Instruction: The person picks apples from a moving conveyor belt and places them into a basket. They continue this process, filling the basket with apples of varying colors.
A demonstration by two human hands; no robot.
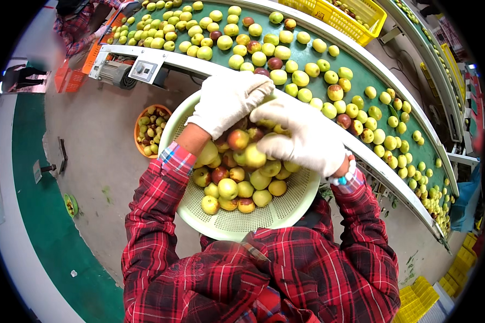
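Note:
A pale green perforated plastic basket (pixel 237 229) sits in front of my body, with yellow-green and red-brown jujubes (pixel 228 188) piled in it. My left hand (pixel 229 102), in a white glove, is over the basket's far rim by the conveyor's edge. Its fingers are bent together, and whatever they hold is hidden. Above the pile, my right hand (pixel 304 132), gloved too, has its thumb and fingers apart. A slightly blurred yellow-green jujube (pixel 255 156) is just below its thumb.
A green conveyor belt (pixel 369 81) carrying many jujubes curves past the basket's far side. On the floor at left stands an orange bowl (pixel 139 141) of jujubes. Yellow crates (pixel 372 36) are beyond the belt. A co-worker (pixel 73 27) stands at the upper left.

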